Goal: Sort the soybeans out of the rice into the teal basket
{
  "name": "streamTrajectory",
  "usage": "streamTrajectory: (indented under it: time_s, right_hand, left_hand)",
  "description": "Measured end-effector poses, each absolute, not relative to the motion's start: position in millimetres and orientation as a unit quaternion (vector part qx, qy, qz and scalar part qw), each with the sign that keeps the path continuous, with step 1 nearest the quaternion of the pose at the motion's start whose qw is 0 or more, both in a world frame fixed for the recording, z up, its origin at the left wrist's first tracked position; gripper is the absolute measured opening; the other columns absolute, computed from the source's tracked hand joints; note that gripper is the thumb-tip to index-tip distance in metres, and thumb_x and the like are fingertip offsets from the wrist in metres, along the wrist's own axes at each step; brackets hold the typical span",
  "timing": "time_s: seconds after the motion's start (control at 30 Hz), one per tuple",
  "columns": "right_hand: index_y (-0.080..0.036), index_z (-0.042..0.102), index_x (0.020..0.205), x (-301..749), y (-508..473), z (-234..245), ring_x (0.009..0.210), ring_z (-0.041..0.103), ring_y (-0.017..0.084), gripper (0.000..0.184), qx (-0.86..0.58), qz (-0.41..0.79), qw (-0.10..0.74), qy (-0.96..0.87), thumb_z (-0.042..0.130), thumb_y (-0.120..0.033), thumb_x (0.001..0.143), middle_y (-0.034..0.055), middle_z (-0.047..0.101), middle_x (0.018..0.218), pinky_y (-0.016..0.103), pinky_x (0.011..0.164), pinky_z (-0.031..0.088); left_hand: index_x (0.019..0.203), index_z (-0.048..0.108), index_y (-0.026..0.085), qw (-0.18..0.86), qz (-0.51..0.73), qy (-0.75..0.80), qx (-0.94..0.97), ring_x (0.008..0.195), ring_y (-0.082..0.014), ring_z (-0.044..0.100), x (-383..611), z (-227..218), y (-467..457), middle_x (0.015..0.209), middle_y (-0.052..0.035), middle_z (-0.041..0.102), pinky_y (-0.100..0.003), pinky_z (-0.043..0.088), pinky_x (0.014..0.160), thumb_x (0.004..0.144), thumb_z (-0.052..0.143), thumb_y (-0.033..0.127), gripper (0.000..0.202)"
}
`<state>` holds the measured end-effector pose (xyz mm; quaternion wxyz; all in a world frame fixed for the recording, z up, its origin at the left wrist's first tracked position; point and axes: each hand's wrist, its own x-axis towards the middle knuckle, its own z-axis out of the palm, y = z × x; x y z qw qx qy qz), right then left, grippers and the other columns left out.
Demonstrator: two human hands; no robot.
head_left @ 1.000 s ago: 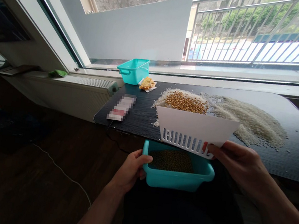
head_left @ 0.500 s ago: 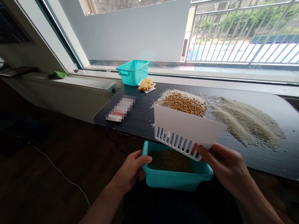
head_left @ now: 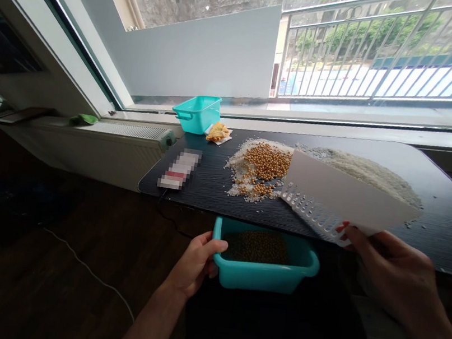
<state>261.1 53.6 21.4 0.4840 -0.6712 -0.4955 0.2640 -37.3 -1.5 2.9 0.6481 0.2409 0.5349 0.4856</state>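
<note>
My left hand grips the left rim of a teal plastic tub held just below the front edge of the black table; the tub holds dark brown beans. My right hand holds a white slotted basket by its near edge, tilted over the table to the right of a pile of yellow beans mixed with white rice. A wide heap of rice lies behind the basket.
A second teal tub and a yellow packet sit at the table's back left. A blurred flat device lies near the left edge. A radiator runs under the window; a white cable crosses the dark floor.
My right hand has carried the white basket to the right, off the tub and over the table beside the yellow beans. My left hand and the teal tub have stayed put.
</note>
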Motion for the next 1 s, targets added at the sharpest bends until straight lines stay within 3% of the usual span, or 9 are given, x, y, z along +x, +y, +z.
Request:
streamTrajectory:
  time_s: [0.23,0.53,0.77,1.0]
  right_hand:
    - [-0.023,0.080,0.079,257,64,39,0.070,0.072,0.024,0.032,-0.644,0.266,0.503,-0.511,0.075,-0.052,0.067,0.0029,0.078,0.071,0.035,0.068,0.057]
    - [-0.022,0.075,0.070,243,103,28,0.065,0.069,0.021,0.037,-0.572,0.296,0.498,-0.581,0.071,-0.059,0.068,0.0039,0.075,0.068,0.033,0.062,0.054]
    - [-0.025,0.078,0.075,253,87,30,0.065,0.068,0.019,0.028,-0.570,0.300,0.499,-0.580,0.072,-0.053,0.071,0.0018,0.075,0.069,0.031,0.061,0.053]
    - [-0.022,0.076,0.071,235,111,27,0.062,0.066,0.018,0.036,-0.535,0.308,0.501,-0.606,0.072,-0.058,0.071,0.0029,0.074,0.067,0.029,0.059,0.053]
  left_hand:
    - [0.068,0.054,0.019,0.659,0.469,0.533,0.249,0.035,-0.0036,0.031,-30,1,-2,0.041,0.0114,0.040,-0.018,0.021,0.037,0.058,0.081,0.035,0.033]
    - [0.071,0.056,0.018,0.666,0.457,0.531,0.255,0.036,-0.0034,0.029,-28,-2,-3,0.043,0.0117,0.039,-0.018,0.022,0.036,0.060,0.081,0.037,0.034]
    - [0.070,0.056,0.018,0.668,0.458,0.528,0.254,0.035,-0.0039,0.031,-27,-1,-2,0.042,0.0113,0.039,-0.018,0.024,0.037,0.059,0.083,0.037,0.035]
    - [0.072,0.057,0.018,0.670,0.458,0.529,0.246,0.035,-0.0035,0.031,-27,-2,-2,0.044,0.0113,0.040,-0.017,0.023,0.036,0.059,0.083,0.035,0.034]
